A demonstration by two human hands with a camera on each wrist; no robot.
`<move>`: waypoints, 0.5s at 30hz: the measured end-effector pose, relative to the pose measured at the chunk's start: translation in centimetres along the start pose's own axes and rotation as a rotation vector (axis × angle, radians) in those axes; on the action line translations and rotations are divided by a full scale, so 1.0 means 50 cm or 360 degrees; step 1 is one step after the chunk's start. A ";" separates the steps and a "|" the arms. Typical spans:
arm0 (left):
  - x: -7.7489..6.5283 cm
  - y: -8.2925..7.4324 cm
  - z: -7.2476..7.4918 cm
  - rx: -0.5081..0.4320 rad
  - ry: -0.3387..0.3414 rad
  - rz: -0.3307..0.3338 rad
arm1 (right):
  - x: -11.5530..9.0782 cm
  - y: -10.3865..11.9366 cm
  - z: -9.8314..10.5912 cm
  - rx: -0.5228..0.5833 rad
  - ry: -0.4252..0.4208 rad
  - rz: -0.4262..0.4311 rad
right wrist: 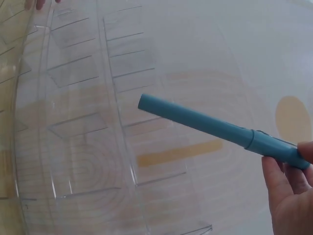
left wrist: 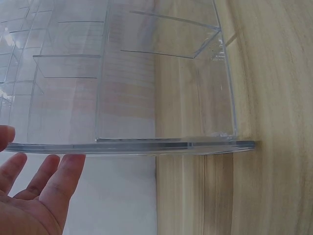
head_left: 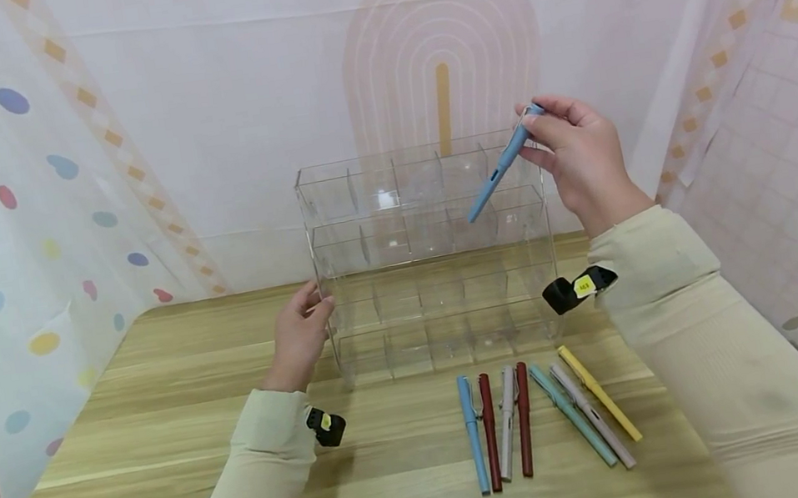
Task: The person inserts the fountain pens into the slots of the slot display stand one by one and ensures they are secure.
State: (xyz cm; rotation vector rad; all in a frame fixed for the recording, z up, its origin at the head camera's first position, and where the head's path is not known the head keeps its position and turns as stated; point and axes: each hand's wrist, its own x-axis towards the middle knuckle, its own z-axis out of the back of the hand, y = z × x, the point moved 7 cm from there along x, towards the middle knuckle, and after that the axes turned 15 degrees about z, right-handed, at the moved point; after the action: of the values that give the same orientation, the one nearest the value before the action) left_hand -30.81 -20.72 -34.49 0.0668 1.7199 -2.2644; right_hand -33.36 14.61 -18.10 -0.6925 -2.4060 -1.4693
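The right hand (head_left: 583, 153) pinches a round blue pen (head_left: 506, 159) by its clip end, high in front of a clear plastic rack (head_left: 408, 264) with square boxes. The left hand (head_left: 300, 333) grips the rack's side. The left wrist view shows its thumb and fingers on opposite sides of that panel. Only the head view shows seven more thin pens (head_left: 525, 426) on the wood-striped surface (head_left: 172, 481).

A rack (head_left: 412, 262) stands on the surface (head_left: 168, 448), a curtain (head_left: 235, 94) behind it. Seven pens (head_left: 524, 426) lie before it, toward its right. Your left fingers (left wrist: 63, 178) grip its left side; your right fingers (head_left: 565, 107) hold another pen (head_left: 502, 168) near its upper right.
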 end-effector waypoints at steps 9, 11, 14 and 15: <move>-0.001 0.003 -0.008 -0.0033 0.0043 -0.0003 | 0.018 0.003 -0.012 0.0103 -0.0087 0.0015; -0.003 0.003 -0.010 -0.0048 0.0056 -0.0002 | 0.021 0.004 -0.015 0.0086 -0.0101 0.0017; -0.004 0.005 -0.012 -0.0049 0.0058 0.0009 | 0.027 0.005 -0.021 0.0096 -0.0144 0.0009; -0.005 0.006 -0.012 -0.0053 0.0061 0.0011 | 0.029 0.005 -0.023 0.0107 -0.0160 0.0009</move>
State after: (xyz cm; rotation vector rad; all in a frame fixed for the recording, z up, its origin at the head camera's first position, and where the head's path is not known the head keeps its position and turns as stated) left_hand -30.60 -20.16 -34.91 0.1100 1.7735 -2.2426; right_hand -34.51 14.10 -16.75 -0.7739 -2.5130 -1.3754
